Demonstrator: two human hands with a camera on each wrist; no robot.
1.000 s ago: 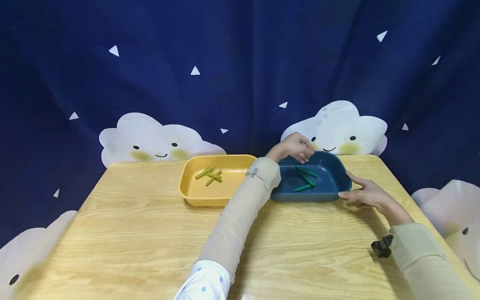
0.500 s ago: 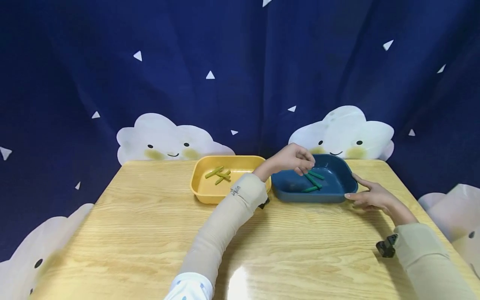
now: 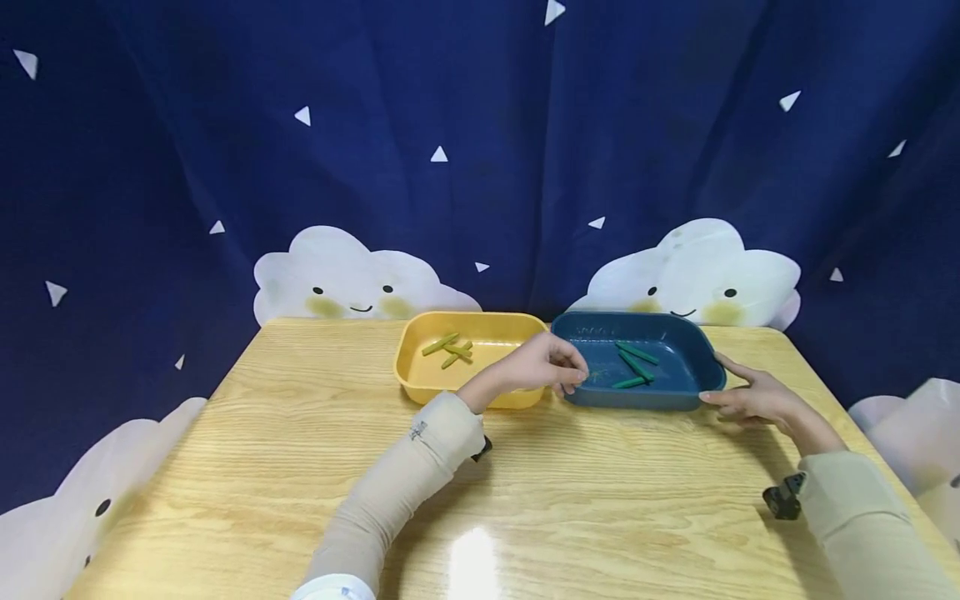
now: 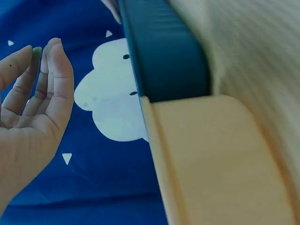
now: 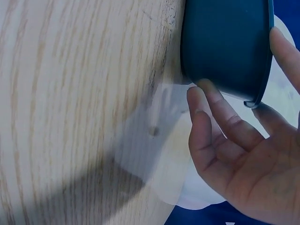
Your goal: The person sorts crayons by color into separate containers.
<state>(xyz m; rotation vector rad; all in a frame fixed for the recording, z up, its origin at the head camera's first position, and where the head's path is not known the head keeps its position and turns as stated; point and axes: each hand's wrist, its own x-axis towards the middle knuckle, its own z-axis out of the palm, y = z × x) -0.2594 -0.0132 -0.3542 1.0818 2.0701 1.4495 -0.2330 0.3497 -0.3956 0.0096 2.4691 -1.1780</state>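
My left hand [image 3: 543, 364], its fingers loosely bent, hovers above where the yellow bin [image 3: 420, 392] and the dark blue bin [image 3: 675, 402] meet. In the left wrist view, nothing shows between the thumb and fingers [image 4: 56, 70] of that hand. My right hand [image 3: 753, 396] touches the blue bin's right end, thumb and forefinger spread about its front corner. The right wrist view shows fingertips against the bin's outer wall [image 5: 225, 42] and at its rim. Three green crayon-like sticks [image 3: 636, 365] lie in the blue bin. Several yellow-green sticks [image 3: 450, 350] lie in the yellow bin.
Both bins stand side by side at the back of a wooden table [image 3: 570, 500]. Behind it hangs a dark blue curtain [image 3: 495, 150] printed with white clouds and triangles. A small black camera [image 3: 783, 497] sits at the right wrist.
My left hand has moved left and toward me, from over the blue bin to the gap between the bins. My right hand stays at the blue bin's end. The head view has shifted slightly.
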